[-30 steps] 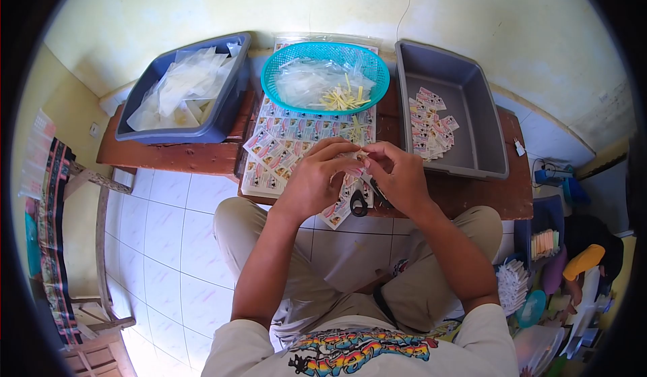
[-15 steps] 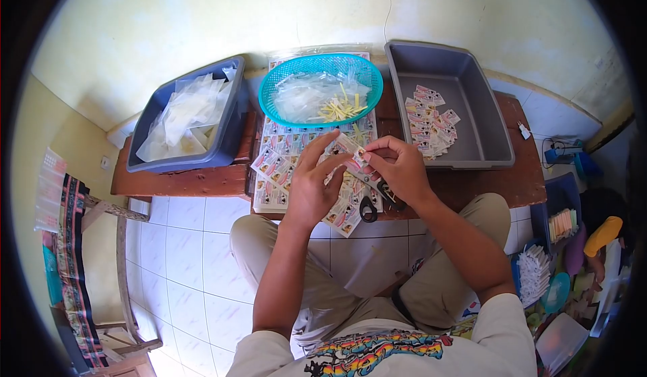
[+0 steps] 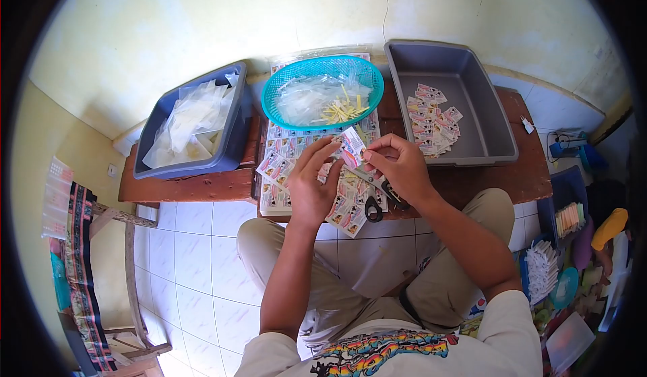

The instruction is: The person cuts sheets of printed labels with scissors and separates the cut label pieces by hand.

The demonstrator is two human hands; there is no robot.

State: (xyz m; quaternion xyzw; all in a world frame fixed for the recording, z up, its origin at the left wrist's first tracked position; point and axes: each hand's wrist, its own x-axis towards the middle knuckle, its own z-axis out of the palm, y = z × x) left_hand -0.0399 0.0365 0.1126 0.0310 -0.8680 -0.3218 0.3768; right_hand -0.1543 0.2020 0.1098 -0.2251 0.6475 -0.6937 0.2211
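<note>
My right hand (image 3: 399, 165) pinches the edge of a small printed label (image 3: 352, 149) between thumb and fingertips. To its left, my left hand (image 3: 311, 183) has its fingers and thumb apart, close by the label; whether a fingertip touches it I cannot tell. Beneath both hands lie printed label sheets (image 3: 282, 145), some in loose cut strips (image 3: 350, 216). Scissors with black handles (image 3: 373, 208) rest on the strips below my right hand. Several cut labels (image 3: 432, 122) are piled in the left part of a grey tub (image 3: 480, 122).
A turquoise basket (image 3: 268, 100) holds clear plastic bags (image 3: 311, 99) and yellow twist-tie-like strips (image 3: 345, 110). At left, a blue-grey tub (image 3: 153, 172) contains translucent packets (image 3: 195, 117). All stand on a low wooden table (image 3: 202, 189). A person's yellow sleeve (image 3: 610, 228) shows far right.
The label now faces up more fully in my right hand. My left fingers have parted from their pinch beside it. The whole view has shifted slightly.
</note>
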